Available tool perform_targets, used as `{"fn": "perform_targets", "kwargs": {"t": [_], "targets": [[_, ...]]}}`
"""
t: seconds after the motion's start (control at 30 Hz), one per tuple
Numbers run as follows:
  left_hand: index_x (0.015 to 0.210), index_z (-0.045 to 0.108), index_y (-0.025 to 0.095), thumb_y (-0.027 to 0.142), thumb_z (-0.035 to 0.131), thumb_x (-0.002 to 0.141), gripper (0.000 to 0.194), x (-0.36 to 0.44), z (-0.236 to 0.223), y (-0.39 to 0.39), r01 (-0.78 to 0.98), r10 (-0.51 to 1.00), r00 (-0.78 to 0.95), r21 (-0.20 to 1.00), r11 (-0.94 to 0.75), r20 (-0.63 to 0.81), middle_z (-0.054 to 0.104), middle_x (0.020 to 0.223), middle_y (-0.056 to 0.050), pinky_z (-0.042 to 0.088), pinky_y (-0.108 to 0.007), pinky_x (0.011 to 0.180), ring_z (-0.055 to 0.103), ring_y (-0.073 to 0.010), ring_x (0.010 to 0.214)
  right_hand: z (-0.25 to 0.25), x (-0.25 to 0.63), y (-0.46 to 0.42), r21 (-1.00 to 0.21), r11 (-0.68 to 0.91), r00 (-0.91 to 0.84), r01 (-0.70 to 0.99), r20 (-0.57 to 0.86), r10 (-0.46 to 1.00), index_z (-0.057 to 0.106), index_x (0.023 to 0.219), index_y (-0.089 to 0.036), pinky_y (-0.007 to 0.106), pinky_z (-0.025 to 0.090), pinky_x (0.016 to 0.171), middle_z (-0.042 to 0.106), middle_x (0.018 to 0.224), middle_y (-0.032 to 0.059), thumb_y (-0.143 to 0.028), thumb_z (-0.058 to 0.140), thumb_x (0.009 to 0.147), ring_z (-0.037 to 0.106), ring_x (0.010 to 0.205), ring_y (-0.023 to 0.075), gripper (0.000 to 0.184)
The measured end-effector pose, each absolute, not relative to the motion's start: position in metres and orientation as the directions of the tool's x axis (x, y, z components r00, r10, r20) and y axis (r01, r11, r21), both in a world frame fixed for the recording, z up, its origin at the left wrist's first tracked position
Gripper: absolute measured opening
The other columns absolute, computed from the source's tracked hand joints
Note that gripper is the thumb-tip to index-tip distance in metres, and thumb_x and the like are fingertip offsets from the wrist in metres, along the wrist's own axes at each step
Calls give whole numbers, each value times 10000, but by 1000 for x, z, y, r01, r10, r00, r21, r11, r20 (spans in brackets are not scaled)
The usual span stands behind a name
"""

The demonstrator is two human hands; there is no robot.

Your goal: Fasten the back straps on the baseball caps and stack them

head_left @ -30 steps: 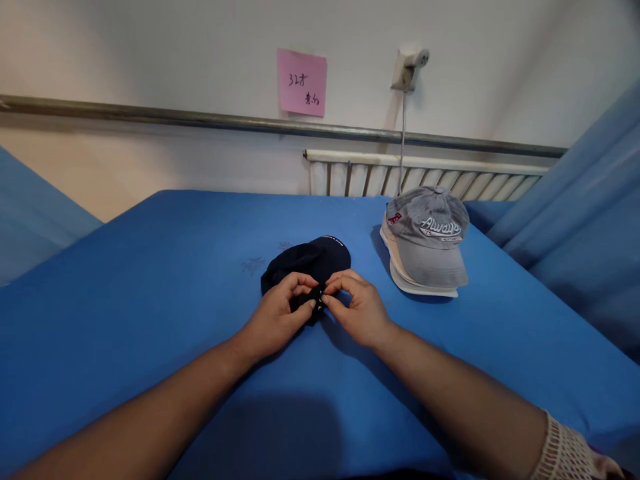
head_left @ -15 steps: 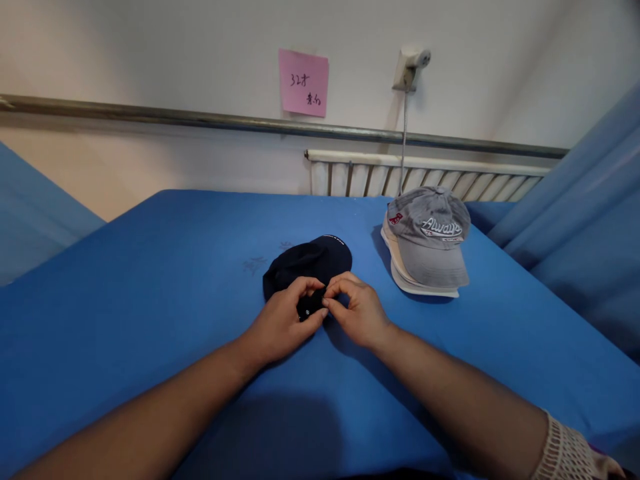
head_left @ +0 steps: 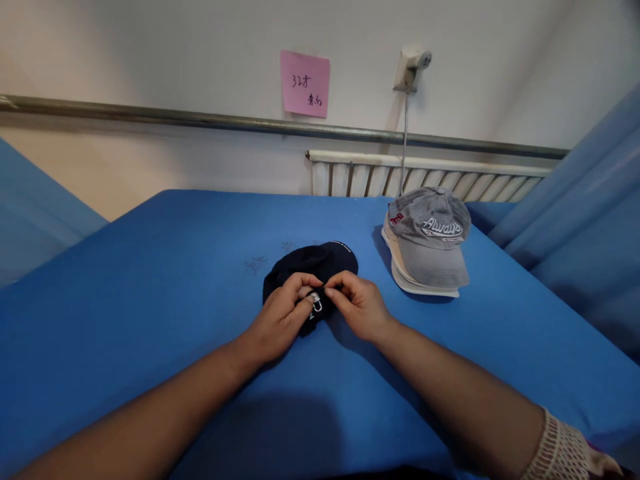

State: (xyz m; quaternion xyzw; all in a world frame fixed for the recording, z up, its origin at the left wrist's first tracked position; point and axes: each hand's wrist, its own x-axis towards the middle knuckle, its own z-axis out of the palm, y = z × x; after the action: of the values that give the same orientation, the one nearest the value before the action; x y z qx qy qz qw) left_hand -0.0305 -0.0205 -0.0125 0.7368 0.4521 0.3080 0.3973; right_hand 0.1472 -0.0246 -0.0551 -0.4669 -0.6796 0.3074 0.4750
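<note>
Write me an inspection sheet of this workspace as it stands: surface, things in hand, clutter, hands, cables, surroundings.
Surface: blue cover, with dark marks left of the dark cap.
Things in hand: the dark cap, brim pointing away, with a silvery buckle on its near side.
Clutter: stack of caps to the right, apart from the dark cap; the top one is gray.
Hands: left hand holds the dark cap beside the buckle; right hand pinches its dark material.
Cables: one cord hangs from the wall outlet.
Surroundings: metal rail, white radiator, pink note.
</note>
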Motion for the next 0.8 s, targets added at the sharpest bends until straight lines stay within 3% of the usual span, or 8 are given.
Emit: {"fn": "perform_targets", "kwargs": {"t": [0.07,0.23,0.43,0.57,0.8], "targets": [[1087,526,196,323,497,914,216,-30,-14,-20,332,907,420,926,-180,26,553,690,37,441,-281,585,553,-138,600,-56,149,-21,-868,371,-86,330,364,927,617,860,-215,228,435,550,611,701,-36,-240,592,875,545,583,108,39],[1083,498,183,344,546,888,257,-26,-16,-17,171,917,396,985,-16,-54,528,696,39,427,-264,549,535,-128,592,-54,151,-22,-803,443,-11,398,479,878,597,855,-213,247,497,623,617,887,13,-190,610,844,587,681,116,28],[1062,521,175,311,556,868,239,-25,-17,-14,232,942,332,972,-29,-51,536,686,43,408,-254,561,505,-118,603,-41,147,-39,-613,587,-182,529,594,784,596,919,-217,304,525,741,623,952,54,-188,584,893,612,847,172,40],[1059,533,174,333,565,868,251,-25,-21,-14,270,944,327,961,-61,-32,568,674,41,417,-265,577,521,-127,607,-41,144,-43,-478,566,-251,671,573,780,602,902,-205,348,511,793,635,958,72,-185,540,930,607,891,204,71],[1091,548,175,348,544,883,270,-25,-27,-13,368,949,313,920,-136,15,624,678,28,447,-287,606,573,-153,635,-41,138,-44,-282,480,-290,831,516,806,614,830,-179,367,459,711,644,876,91,-165,499,948,592,793,223,165]]}}
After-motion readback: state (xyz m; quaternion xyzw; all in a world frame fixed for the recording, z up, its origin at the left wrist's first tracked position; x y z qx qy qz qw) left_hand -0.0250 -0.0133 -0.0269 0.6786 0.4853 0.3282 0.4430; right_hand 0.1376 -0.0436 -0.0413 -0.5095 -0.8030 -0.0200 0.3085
